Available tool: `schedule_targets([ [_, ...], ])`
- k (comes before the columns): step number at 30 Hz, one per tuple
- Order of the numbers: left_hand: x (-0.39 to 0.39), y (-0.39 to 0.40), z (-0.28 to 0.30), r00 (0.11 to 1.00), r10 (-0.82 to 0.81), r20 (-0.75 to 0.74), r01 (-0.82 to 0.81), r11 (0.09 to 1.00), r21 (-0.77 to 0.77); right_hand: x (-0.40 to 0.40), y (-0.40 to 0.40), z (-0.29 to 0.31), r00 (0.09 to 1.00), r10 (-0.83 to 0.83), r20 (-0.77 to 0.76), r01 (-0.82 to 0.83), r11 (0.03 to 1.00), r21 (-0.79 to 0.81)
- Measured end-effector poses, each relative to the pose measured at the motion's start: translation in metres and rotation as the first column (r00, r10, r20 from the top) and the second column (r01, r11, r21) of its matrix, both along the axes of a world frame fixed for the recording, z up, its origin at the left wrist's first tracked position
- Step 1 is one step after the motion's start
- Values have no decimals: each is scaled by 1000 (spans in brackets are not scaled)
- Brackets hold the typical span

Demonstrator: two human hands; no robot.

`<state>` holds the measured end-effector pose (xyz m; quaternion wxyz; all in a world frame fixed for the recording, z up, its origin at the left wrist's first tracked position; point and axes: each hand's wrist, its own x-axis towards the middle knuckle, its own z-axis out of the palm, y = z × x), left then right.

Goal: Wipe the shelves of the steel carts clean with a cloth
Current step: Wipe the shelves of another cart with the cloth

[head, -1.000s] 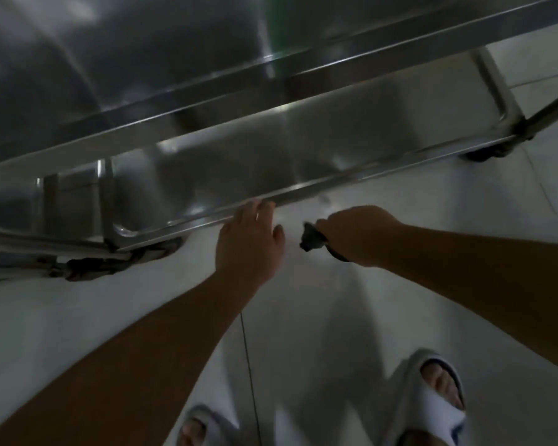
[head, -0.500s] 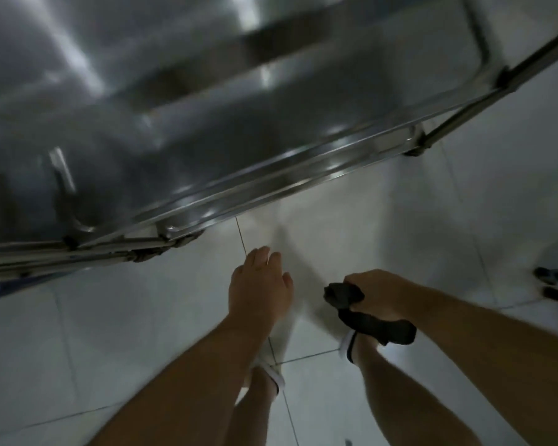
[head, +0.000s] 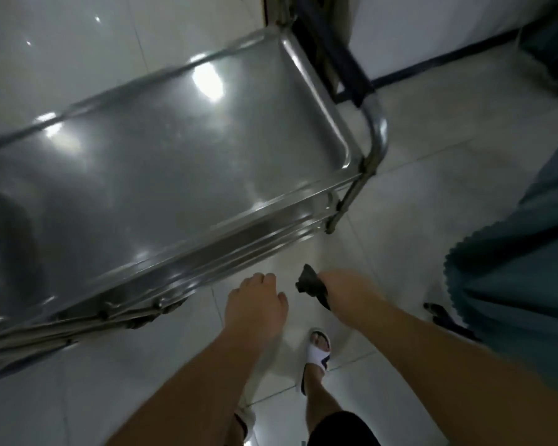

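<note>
head view: the steel cart [head: 174,162] shows its top shelf [head: 161,175] bare and glossy, just ahead of both hands. the right hand [head: 345,294] is closed around a dark cloth [head: 310,283], bunched so a wad pokes out ready to press on steel. the left hand [head: 255,304] hangs empty, fingers loosely curled, near the cart's front rim [head: 226,252] but apart from it, probably free to steady the cart. compared with half a second ago, the gaze has risen from the lower shelf to the top one, and both hands have lifted with it.
</note>
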<state>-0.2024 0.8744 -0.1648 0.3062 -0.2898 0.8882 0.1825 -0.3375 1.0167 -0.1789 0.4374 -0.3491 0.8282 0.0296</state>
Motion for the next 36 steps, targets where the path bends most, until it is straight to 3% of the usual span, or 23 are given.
schedule_targets([
  [4,-45,24,64,996,-10,-90,9,1000,-7,-41,35,76,987,-142,-74,136,988,-73],
  [8,-89,37,107,981,39,-192,-23,996,84,-69,62,130,946,-264,-189,248,963,-104],
  [13,-154,48,143,949,-35,-313,66,994,88,-105,85,164,877,-350,-329,329,937,-121],
  [21,-261,32,183,863,-231,-449,286,956,59,-179,80,211,738,-519,-432,501,850,-165],
  [27,-333,26,200,817,-407,-409,444,896,-6,-217,85,234,621,-656,-429,620,746,-244],
  [36,-434,70,202,720,-577,-385,588,802,-103,-300,138,232,585,-690,-427,658,711,-247],
])
